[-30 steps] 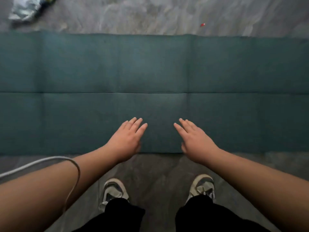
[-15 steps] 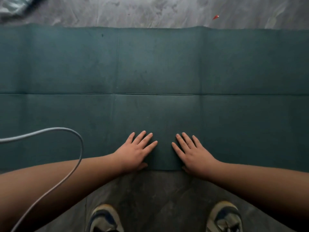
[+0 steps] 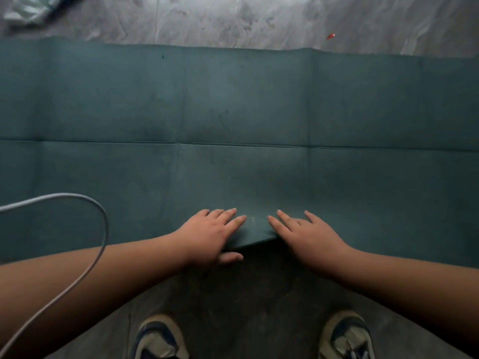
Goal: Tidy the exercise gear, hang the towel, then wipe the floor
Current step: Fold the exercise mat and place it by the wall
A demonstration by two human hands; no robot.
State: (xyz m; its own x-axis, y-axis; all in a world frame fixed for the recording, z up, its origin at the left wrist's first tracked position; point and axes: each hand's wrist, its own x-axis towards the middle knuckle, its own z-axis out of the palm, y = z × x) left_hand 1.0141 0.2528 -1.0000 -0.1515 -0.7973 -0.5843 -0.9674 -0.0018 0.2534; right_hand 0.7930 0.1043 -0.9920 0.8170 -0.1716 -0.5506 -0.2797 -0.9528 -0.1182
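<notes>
A teal exercise mat (image 3: 246,104) lies spread across the grey floor, creased into panels, running off both sides of the view. My left hand (image 3: 207,235) pinches its near edge, fingers on top and thumb underneath. My right hand (image 3: 304,235) holds the same edge a little to the right, fingers on top; its thumb is hidden. Between the hands the mat's near edge is raised off the floor.
A grey cable (image 3: 98,244) loops over my left forearm. My two shoes (image 3: 160,338) (image 3: 347,335) stand on the dark floor just short of the mat. Beyond the mat lie a crumpled silvery bag (image 3: 28,9) at far left and a small red scrap (image 3: 331,35).
Both hands came down onto the mat's near edge and took hold of it; the edge between them has lifted slightly. The camera has dropped closer to the floor.
</notes>
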